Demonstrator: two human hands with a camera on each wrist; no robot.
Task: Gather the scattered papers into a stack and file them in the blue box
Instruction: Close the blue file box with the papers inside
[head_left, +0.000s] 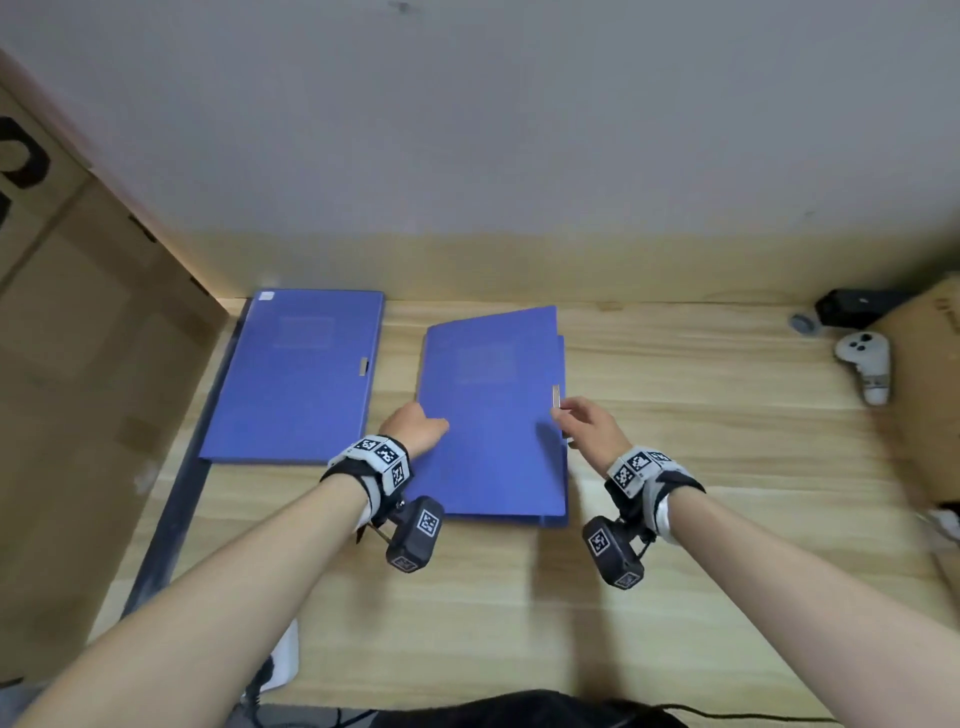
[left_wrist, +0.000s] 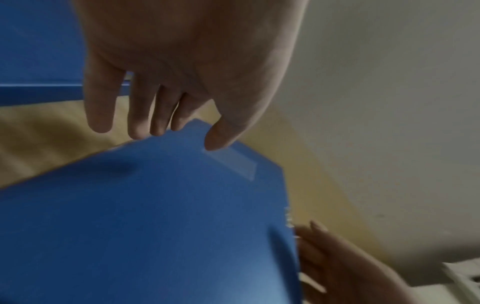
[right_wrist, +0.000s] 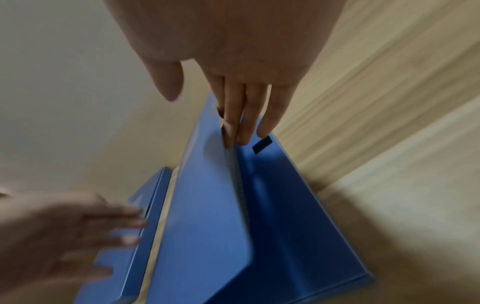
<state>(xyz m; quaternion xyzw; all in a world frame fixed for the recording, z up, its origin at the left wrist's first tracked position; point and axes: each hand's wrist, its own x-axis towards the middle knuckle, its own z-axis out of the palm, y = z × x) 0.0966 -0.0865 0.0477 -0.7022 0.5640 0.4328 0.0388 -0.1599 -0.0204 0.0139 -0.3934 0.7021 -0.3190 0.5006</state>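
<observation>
Two flat blue file boxes lie on the wooden table (head_left: 701, 467). The left blue box (head_left: 296, 374) is closed. The right blue box (head_left: 493, 415) has its lid (right_wrist: 207, 205) tilted up off its base (right_wrist: 285, 205). My left hand (head_left: 423, 426) rests with straight fingers on the lid's left edge, and its thumb tip touches the lid (left_wrist: 155, 205). My right hand (head_left: 563, 415) is at the lid's right edge by the clasp. Its straight fingertips (right_wrist: 239, 135) are against that raised edge and the thumb stands apart. No papers are in view.
A large cardboard box (head_left: 78, 389) stands along the left side, another cardboard box (head_left: 930, 364) at the right. A white controller (head_left: 865, 364) and a black device (head_left: 852, 306) lie at the far right. A white power strip (head_left: 285, 654) sits at the front edge.
</observation>
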